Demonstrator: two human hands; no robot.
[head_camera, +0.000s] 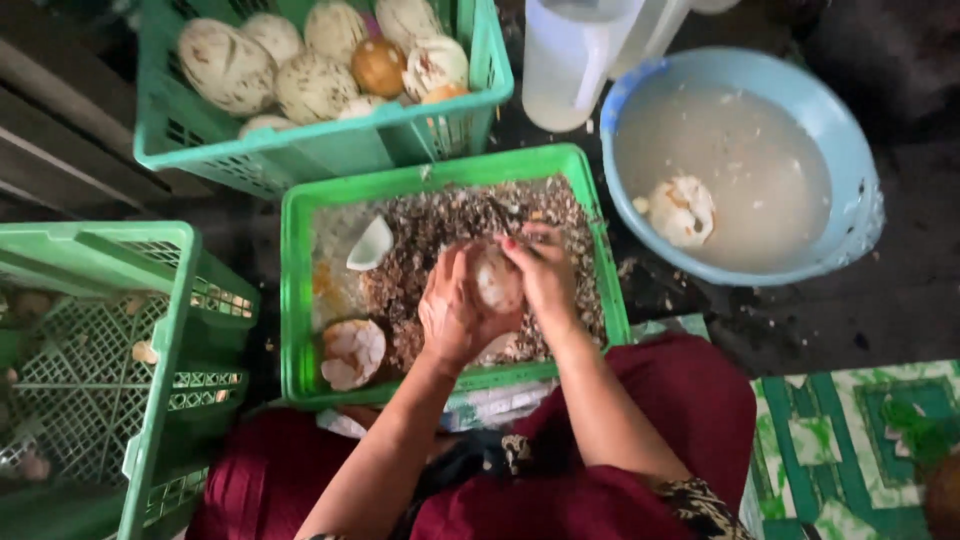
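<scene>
Both hands, left hand (452, 315) and right hand (543, 275), have their grip clamped on a pale egg (497, 281) over the green crate (296, 300) of shell bits. Another peeled egg (682, 210) floats in the blue basin (850, 150) at two o'clock; the turquoise basket (300, 155) at eleven o'clock holds what seem to be unpeeled eggs.

Under me is a dark, wet floor (900, 300). On it sit three green plastic crates (300, 300), a blue basin (850, 170), a white jug (565, 70) and a patterned green mat (850, 440).
</scene>
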